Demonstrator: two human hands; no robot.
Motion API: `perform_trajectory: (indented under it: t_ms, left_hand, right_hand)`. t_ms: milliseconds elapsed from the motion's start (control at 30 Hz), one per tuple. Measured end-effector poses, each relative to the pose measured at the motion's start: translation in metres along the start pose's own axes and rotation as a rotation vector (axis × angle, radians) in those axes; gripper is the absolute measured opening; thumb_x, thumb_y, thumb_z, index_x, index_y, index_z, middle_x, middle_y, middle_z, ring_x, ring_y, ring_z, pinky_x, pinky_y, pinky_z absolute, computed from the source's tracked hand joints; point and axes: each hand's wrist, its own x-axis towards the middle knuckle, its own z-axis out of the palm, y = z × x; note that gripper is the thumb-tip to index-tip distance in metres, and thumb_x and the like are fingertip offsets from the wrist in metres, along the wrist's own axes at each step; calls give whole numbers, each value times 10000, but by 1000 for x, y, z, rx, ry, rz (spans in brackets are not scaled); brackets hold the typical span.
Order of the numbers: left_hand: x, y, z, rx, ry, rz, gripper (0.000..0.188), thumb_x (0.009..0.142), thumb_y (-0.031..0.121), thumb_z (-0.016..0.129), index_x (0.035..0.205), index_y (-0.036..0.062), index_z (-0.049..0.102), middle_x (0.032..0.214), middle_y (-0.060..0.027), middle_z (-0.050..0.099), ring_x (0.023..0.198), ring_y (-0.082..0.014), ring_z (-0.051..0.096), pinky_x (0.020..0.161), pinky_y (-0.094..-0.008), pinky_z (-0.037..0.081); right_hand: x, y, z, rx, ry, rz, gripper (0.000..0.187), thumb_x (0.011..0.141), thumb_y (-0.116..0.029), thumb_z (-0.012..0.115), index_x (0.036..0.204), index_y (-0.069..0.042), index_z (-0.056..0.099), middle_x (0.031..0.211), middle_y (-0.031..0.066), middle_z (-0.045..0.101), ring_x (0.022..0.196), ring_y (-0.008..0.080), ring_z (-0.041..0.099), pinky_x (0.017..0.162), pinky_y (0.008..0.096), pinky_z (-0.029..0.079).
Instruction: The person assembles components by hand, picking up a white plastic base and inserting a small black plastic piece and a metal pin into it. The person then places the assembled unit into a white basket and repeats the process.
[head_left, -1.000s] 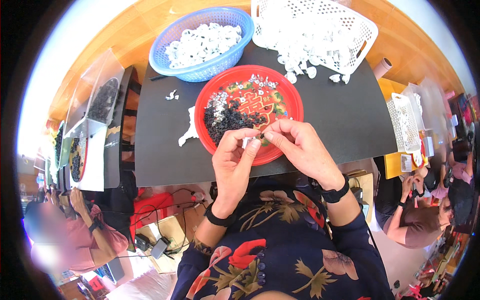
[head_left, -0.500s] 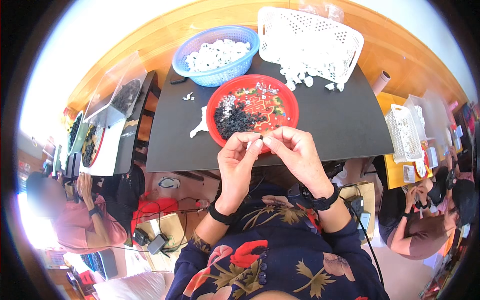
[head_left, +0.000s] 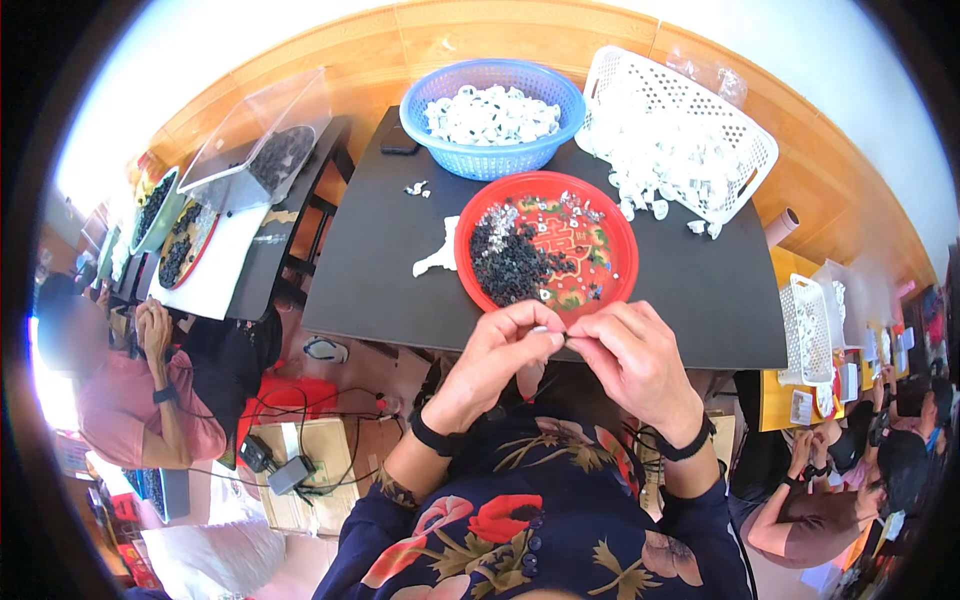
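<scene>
My left hand [head_left: 492, 362] is closed in a pinch near the table's front edge, a small white piece [head_left: 541, 329] showing at its fingertips. Fingertip to fingertip with it, my right hand [head_left: 640, 362] pinches a tiny dark piece [head_left: 568, 341]; its exact kind is too small to tell. Just beyond both hands lies a round red tray [head_left: 618, 265] with a printed pattern. A heap of small black parts [head_left: 508, 265] covers its left side, with small white and clear bits [head_left: 578, 207] scattered on it.
Behind the tray stand a blue basin [head_left: 490, 163] of white round parts and a white basket [head_left: 745, 185], its white pieces spilling onto the black table [head_left: 390, 270]. A torn white scrap [head_left: 437, 252] lies left of the tray. People sit working at both sides.
The view has shifted, so the table and tray appear lower and further right. My hands stay together at the fingertips; the right hand's fingers have curled further, and the white piece shows more clearly.
</scene>
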Motion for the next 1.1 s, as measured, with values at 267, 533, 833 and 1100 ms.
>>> perform_trajectory:
  t_ms: [267, 533, 833, 1100]
  left_hand:
    - [2, 0, -25, -130, -91, -120, 112, 962, 139, 661, 1036, 55, 663, 884, 61, 605, 789, -11, 528, 705, -198, 431]
    - [9, 11, -25, -93, -123, -213, 147, 972, 157, 663, 1068, 47, 676, 940, 45, 632, 831, -36, 537, 732, -219, 437]
    - [7, -12, 12, -149, -8, -151, 285, 1057, 196, 540, 1222, 4, 673, 1058, -5, 668, 910, -60, 580, 810, -238, 474]
    - [10, -9, 28, -151, 226, -193, 345, 1057, 232, 547, 1258, -28, 652, 1082, -65, 686, 963, -109, 628, 872, -281, 517]
  right_hand:
    - [22, -15, 10, -38, -142, 79, 171, 805, -48, 754, 929, -49, 636, 829, 68, 595, 743, 266, 597, 711, 371, 480]
    - [20, -10, 12, -64, -112, 89, 205, 749, -29, 771, 904, -69, 644, 838, 45, 627, 754, 233, 634, 723, 352, 492]
    - [-16, 38, -45, 285, 74, 471, 116, 820, 28, 716, 908, -28, 665, 819, 47, 633, 737, 131, 597, 697, 260, 464]
    - [-76, 112, -55, 965, 265, 915, 55, 880, 26, 657, 905, -16, 632, 810, -48, 552, 734, 26, 477, 671, 189, 365]
